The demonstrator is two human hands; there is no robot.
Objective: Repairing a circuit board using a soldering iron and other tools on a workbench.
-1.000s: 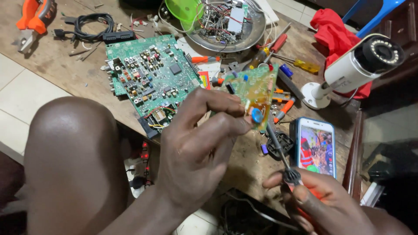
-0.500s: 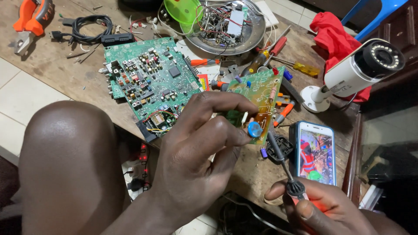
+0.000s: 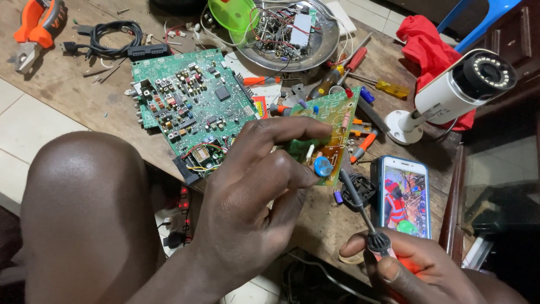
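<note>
My left hand [image 3: 253,202] grips a small green circuit board [image 3: 332,126] by its lower edge and holds it tilted above the wooden table [image 3: 73,90]. A round blue part [image 3: 322,166] sits on the board beside my thumb. My right hand [image 3: 416,267] holds a soldering iron [image 3: 363,208] by its red handle at the bottom right. The iron's dark shaft slants up and left, and its tip touches the board's lower corner just right of the blue part.
A large green circuit board [image 3: 191,107] lies on the table to the left. A metal tray [image 3: 287,31] of parts stands at the back, screwdrivers [image 3: 349,65] beside it. A phone [image 3: 405,194], a white security camera [image 3: 450,93] and a red cloth [image 3: 427,48] are right; orange pliers [image 3: 36,25] far left.
The small board has tilted and shifted slightly in my left hand. The iron's tip has stayed by the board's lower corner. My right hand has barely moved.
</note>
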